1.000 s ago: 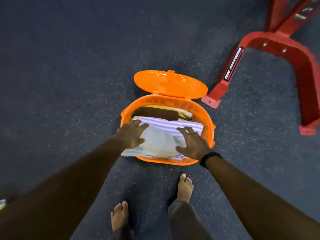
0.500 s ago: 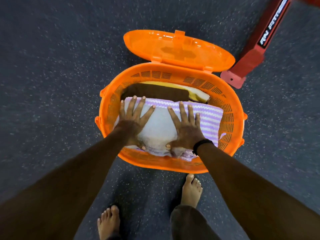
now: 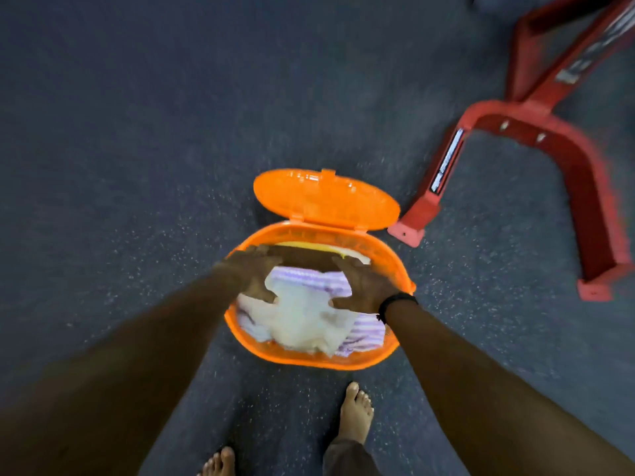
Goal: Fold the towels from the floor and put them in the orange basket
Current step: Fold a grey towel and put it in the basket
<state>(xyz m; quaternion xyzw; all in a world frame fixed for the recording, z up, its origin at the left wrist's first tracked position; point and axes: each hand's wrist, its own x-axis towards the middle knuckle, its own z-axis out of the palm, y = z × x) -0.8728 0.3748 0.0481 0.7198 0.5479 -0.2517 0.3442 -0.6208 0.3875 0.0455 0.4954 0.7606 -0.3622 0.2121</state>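
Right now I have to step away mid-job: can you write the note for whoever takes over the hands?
Left hand: open, lying flat on the towel stack at its far left. Blurred.
Right hand: open, flat on the stack's right side, black wristband on the wrist.
Orange basket stands on the dark floor, lid hinged open at the back.
Inside: white-and-purple striped towel on top, brown towel and yellow towel behind it.
Done: these towels are in the basket.
Left: no loose towels in view; look around before closing up. Red frame stands to the right.
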